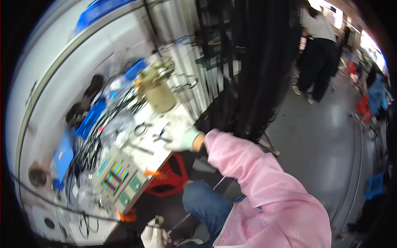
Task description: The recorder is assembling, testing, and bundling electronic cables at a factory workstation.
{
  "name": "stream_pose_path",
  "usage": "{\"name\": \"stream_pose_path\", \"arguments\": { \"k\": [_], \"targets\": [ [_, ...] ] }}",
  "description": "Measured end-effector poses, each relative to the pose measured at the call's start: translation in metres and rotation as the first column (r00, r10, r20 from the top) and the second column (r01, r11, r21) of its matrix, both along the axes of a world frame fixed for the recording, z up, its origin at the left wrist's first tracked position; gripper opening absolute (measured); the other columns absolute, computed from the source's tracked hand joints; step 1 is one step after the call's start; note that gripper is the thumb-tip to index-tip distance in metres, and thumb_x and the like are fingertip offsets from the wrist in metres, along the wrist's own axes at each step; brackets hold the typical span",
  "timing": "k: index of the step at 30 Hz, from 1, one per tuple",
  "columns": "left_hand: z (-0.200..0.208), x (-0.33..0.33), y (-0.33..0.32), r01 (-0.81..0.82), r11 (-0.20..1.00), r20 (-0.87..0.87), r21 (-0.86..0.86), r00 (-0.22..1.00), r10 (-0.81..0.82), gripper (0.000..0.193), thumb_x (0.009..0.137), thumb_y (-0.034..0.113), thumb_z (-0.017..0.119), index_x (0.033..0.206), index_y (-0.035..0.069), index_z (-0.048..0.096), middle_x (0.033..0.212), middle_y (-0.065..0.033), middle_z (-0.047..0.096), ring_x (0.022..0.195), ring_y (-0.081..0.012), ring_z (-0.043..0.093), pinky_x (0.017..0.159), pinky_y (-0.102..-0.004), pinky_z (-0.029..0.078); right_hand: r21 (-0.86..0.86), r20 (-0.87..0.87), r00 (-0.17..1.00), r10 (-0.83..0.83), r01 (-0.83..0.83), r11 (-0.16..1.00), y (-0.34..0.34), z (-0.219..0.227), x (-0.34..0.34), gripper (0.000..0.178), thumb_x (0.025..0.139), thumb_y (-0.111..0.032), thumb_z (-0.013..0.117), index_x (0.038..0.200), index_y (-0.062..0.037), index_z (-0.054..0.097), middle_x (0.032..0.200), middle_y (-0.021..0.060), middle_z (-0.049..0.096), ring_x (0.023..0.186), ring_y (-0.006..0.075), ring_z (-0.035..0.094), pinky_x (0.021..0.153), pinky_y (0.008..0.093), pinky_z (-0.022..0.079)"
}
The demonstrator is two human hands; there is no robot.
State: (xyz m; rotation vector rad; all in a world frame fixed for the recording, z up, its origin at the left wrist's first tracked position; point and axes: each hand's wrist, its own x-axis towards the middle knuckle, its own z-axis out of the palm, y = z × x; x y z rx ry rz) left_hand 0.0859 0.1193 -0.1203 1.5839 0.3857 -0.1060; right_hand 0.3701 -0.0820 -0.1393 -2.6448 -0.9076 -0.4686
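My right hand (181,138), in a white glove with a pale green cuff, reaches from a pink sleeve over the far end of the white worktable. Its fingers are smeared by motion, so what they hold, if anything, does not show. Closest to it lies a small blue-handled tool (161,134), seemingly pliers. At the lower edge, by the table's near end, my left hand (153,236) is gloved in white. Its fingers are closed around a dark piece (156,221) too blurred to name.
A grey instrument (115,175) with a coloured panel, a bundle of black cables (89,151) and an olive pot-shaped device (159,96) occupy the table. Below is a red stool (167,177). Black curtains (256,62) hang beyond; a person (318,45) stands in the aisle at right.
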Motion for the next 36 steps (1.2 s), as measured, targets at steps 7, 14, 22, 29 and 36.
{"name": "stream_pose_path", "arguments": {
  "k": [7,14,22,29,36],
  "targets": [
    [0.028,0.022,-0.005,-0.122,0.988,0.162,0.089,0.981,0.107,0.018,0.091,0.013,0.041,0.092,-0.003,0.049,0.045,-0.0004,0.038,0.035,-0.0075,0.033,0.036,-0.0202,0.031,0.17,0.142,0.99,-0.023,-0.001,0.985,-0.012,-0.02,0.007,0.023,0.075,-0.024,0.057,0.081,-0.002,0.055,0.077,0.0155,0.055,0.072,0.0299,0.053,0.066,0.0412,0.042],
    [0.032,0.011,0.008,-0.28,0.959,0.171,0.04,0.948,0.27,0.019,0.089,0.015,0.045,0.089,-0.002,0.053,0.05,-0.0004,0.044,0.041,-0.0045,0.036,0.039,-0.0182,0.029,0.68,-0.293,0.661,0.691,-0.364,0.637,0.026,0.006,-0.127,0.053,0.069,-0.006,0.058,0.12,-0.0046,0.043,0.094,0.0095,0.05,0.085,0.0199,0.053,0.075,0.0299,0.044],
    [0.037,0.01,0.004,-0.403,0.912,0.191,0.069,0.903,0.385,0.016,0.087,0.013,0.051,0.084,-0.002,0.055,0.051,-0.0012,0.048,0.042,-0.005,0.039,0.04,-0.0179,0.031,0.5,-0.525,0.521,0.673,-0.452,0.739,0.047,0.015,-0.156,0.054,0.068,-0.011,0.061,0.119,-0.0036,0.043,0.104,0.0139,0.045,0.095,0.0284,0.052,0.082,0.0332,0.044],
    [0.03,0.004,0.012,-0.416,0.907,0.235,0.058,0.889,0.393,0.013,0.085,0.011,0.053,0.086,-0.002,0.057,0.052,-0.0011,0.049,0.043,-0.0043,0.04,0.041,-0.018,0.03,0.56,-0.529,0.447,0.722,-0.456,0.692,0.065,0.011,-0.161,0.056,0.07,-0.013,0.061,0.121,-0.0032,0.042,0.101,0.0133,0.046,0.095,0.0272,0.051,0.082,0.0331,0.042],
    [0.031,-0.002,0.025,-0.425,0.904,0.297,0.038,0.869,0.396,0.013,0.083,0.008,0.055,0.089,-0.003,0.059,0.053,-0.0002,0.048,0.043,-0.0038,0.04,0.041,-0.0183,0.031,0.557,-0.575,0.331,0.748,-0.512,0.654,0.08,0.021,-0.156,0.057,0.071,-0.014,0.061,0.123,-0.0022,0.04,0.098,0.0105,0.045,0.09,0.0233,0.049,0.08,0.0303,0.04]
  ]
}}
